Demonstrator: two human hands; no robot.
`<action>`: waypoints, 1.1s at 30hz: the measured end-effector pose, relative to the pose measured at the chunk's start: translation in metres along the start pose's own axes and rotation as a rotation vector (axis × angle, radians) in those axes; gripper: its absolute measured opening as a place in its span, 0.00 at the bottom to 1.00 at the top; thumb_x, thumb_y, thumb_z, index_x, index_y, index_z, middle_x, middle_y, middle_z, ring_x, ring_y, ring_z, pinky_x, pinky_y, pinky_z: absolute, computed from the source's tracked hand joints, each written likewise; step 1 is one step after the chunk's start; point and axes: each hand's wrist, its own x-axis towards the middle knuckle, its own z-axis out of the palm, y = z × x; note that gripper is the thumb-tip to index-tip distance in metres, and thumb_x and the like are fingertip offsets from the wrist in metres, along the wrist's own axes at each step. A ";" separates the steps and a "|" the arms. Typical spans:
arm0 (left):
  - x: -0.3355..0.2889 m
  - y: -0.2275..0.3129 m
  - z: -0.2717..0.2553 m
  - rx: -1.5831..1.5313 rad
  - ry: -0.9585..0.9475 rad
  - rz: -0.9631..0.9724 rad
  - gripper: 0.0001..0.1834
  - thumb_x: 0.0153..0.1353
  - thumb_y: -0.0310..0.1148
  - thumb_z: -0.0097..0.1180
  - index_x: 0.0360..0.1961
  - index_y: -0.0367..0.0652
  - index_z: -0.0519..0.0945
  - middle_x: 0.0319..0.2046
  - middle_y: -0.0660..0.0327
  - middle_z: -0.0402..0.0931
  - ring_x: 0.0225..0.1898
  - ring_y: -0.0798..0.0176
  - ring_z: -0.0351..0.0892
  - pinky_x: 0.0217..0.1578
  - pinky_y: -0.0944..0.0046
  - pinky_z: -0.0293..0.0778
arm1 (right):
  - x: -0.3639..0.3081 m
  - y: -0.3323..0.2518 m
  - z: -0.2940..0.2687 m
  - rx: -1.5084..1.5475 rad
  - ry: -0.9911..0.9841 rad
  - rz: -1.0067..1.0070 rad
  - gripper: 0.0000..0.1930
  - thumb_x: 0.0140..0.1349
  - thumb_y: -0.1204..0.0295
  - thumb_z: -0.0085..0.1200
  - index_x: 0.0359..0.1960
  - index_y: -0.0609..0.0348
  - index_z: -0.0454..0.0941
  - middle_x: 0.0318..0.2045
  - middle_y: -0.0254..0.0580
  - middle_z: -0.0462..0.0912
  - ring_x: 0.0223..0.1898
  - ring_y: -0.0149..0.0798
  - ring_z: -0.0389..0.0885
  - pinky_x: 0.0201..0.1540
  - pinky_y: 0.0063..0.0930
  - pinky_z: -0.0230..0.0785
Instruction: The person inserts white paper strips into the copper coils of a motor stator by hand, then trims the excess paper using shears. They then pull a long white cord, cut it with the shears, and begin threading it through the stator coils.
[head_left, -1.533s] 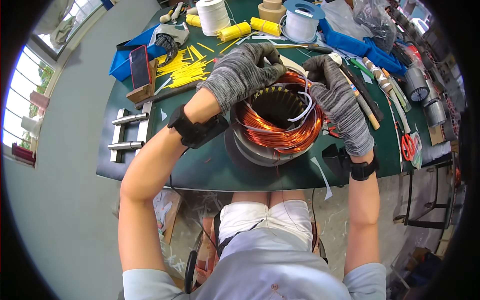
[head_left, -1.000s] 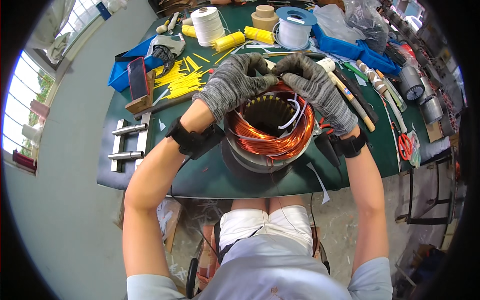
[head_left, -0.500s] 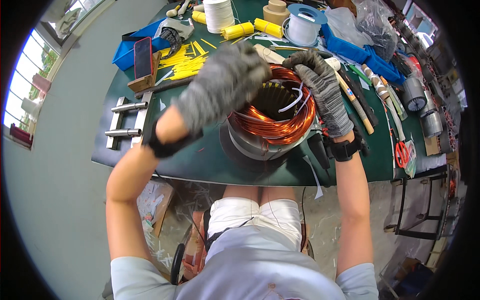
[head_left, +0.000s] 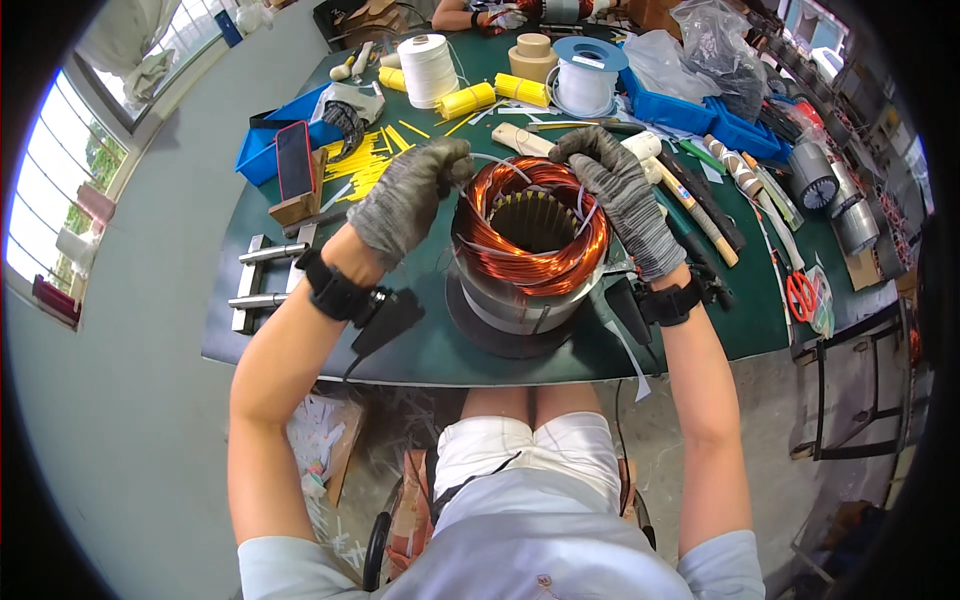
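Note:
A motor stator (head_left: 520, 313) stands upright on the table in front of me, a thick ring of copper winding (head_left: 540, 275) around its top. Yellow slot liners (head_left: 535, 215) line its bore. White insulating sleeves lie among the wires. My left hand (head_left: 412, 200), in a grey knit glove, is closed at the winding's left edge, pinching the end of a thin white sleeve (head_left: 505, 163) that arcs over the copper. My right hand (head_left: 625, 200), gloved alike, has its fingers curled down at the winding's far right side. What those fingertips grip is hidden.
Yellow strips (head_left: 375, 160), a phone on a wooden stand (head_left: 294, 165) and a metal frame (head_left: 262, 275) lie left. Spools (head_left: 586, 80) and blue bins (head_left: 735, 130) stand behind. Mallets, sticks and red-handled scissors (head_left: 800, 297) lie right. Another person's gloved hand (head_left: 503, 17) shows at the far edge.
My left hand has come down and left to the winding's edge, with the white sleeve now stretching from its fingers. My right hand stays by the far right side. The whole view has shifted slightly.

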 end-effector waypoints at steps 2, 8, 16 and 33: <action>0.009 0.004 -0.010 0.248 -0.174 0.163 0.11 0.61 0.27 0.39 0.21 0.47 0.68 0.22 0.72 0.63 0.27 0.75 0.60 0.37 0.73 0.60 | -0.002 -0.005 0.008 -0.039 0.035 -0.018 0.07 0.61 0.78 0.43 0.39 0.62 0.72 0.36 0.36 0.76 0.40 0.27 0.72 0.48 0.21 0.65; -0.003 0.030 0.019 0.762 -0.249 0.360 0.16 0.65 0.36 0.37 0.33 0.37 0.74 0.28 0.63 0.71 0.35 0.68 0.69 0.42 0.68 0.66 | -0.021 -0.007 0.011 -0.180 0.164 -0.111 0.06 0.57 0.82 0.42 0.34 0.61 0.71 0.31 0.35 0.75 0.35 0.26 0.72 0.43 0.20 0.66; -0.047 0.003 0.043 1.065 -0.022 0.546 0.10 0.58 0.29 0.46 0.36 0.36 0.78 0.29 0.53 0.76 0.31 0.58 0.75 0.35 0.63 0.72 | -0.025 -0.009 0.017 -0.182 0.203 -0.135 0.06 0.56 0.83 0.42 0.34 0.61 0.71 0.31 0.36 0.75 0.35 0.27 0.71 0.44 0.20 0.66; -0.024 0.011 0.045 0.541 -0.046 0.304 0.11 0.63 0.35 0.46 0.35 0.37 0.75 0.19 0.68 0.71 0.18 0.79 0.68 0.20 0.77 0.66 | -0.023 -0.018 0.011 -0.330 0.159 -0.058 0.07 0.59 0.80 0.42 0.37 0.63 0.72 0.33 0.37 0.76 0.37 0.29 0.73 0.46 0.22 0.66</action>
